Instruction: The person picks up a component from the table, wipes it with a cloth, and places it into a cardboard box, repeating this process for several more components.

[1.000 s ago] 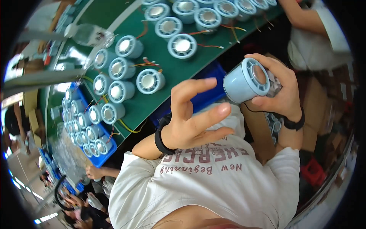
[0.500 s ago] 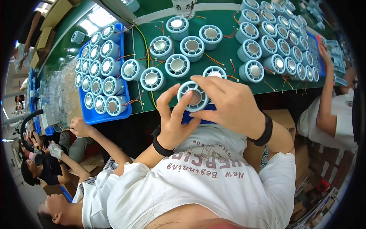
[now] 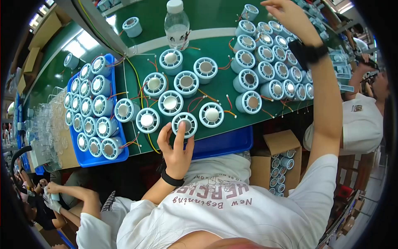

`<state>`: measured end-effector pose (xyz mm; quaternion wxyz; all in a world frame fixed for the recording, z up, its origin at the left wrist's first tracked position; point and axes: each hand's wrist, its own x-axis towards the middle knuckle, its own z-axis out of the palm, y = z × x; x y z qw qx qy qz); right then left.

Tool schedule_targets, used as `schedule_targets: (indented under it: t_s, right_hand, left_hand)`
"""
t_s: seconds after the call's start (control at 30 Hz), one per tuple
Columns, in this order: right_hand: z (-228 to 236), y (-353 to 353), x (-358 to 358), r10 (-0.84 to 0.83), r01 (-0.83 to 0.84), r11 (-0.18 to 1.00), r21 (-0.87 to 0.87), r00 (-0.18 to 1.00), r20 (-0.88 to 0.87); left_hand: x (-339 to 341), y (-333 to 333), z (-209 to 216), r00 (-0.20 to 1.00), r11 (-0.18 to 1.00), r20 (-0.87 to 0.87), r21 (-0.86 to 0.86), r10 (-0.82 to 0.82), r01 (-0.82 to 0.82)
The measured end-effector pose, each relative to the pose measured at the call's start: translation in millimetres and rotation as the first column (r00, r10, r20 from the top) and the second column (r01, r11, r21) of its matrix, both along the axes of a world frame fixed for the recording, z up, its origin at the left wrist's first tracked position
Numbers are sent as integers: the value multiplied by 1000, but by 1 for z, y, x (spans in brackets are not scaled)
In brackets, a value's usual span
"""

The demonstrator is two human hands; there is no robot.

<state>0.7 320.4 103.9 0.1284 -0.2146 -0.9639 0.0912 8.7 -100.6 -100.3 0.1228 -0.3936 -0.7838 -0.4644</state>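
At the near edge of the green mat, my left hand (image 3: 176, 155) grips a light-blue round plastic housing (image 3: 190, 125) with a silvery disc in its centre. One finger lies across the disc and others press the rim. Several similar housings stand just beyond, with thin coloured wires trailing from them; the closest are a left one (image 3: 148, 120) and a right one (image 3: 211, 115). My right hand (image 3: 290, 17) is stretched far out at the upper right, above the back of a dense group of housings (image 3: 265, 71). Its fingers are extended, and I see nothing in them.
A blue tray (image 3: 121, 159) full of housings lies at the left. Behind stands a clear bottle (image 3: 176, 27) with a white cap. Another blue tray (image 3: 224, 143) sits below the table edge, beside a cardboard box (image 3: 286, 141) of housings. Other people sit on both sides.
Both hands were on one housing before my chest. Now the left hand has it at the mat's edge; the right hand has let go and moved far up and right. The view has shifted.
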Motion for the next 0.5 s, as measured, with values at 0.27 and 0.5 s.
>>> schedule_targets:
  t_s: [0.27, 0.5]
  right_hand:
    - [-122, 175, -112, -242, 148, 950, 274, 904, 352]
    - [-71, 158, -103, 103, -98, 995, -34, 951, 291]
  left_hand:
    - [8, -5, -3, 994, 993, -92, -99, 54, -63]
    - [7, -8, -13, 942, 958, -324, 286, 83, 14]
